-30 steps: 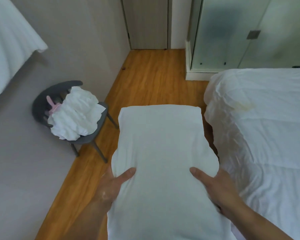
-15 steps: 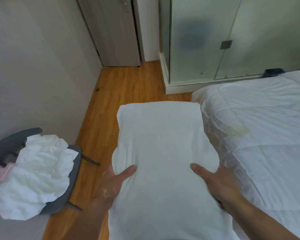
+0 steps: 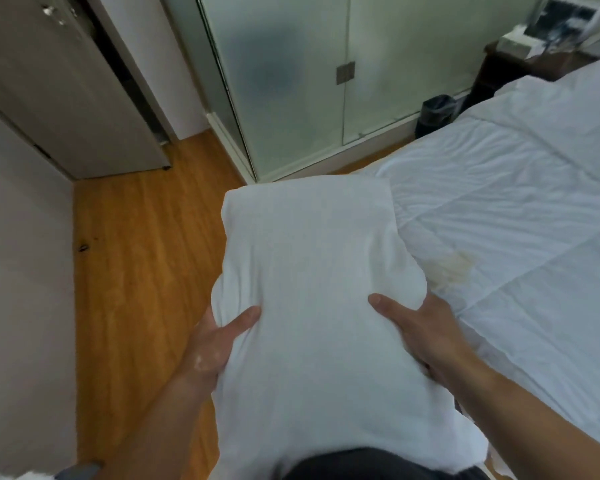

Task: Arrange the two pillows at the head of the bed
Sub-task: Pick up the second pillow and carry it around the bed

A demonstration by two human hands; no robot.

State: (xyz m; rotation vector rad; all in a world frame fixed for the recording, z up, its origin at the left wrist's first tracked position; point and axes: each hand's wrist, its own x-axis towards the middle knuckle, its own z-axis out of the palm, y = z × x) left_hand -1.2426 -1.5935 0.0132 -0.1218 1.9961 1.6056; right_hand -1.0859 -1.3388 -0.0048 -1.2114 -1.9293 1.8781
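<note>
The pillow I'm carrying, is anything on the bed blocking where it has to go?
Nothing visible does. The pillow is held by the left hand and right hand, and the bed shows only bare white duvet.

Bare wooden floor (image 3: 146,258) lies open at my ten o'clock. The bed (image 3: 520,216) fills two o'clock, and the frosted glass partition (image 3: 291,74) blocks twelve o'clock.
</note>
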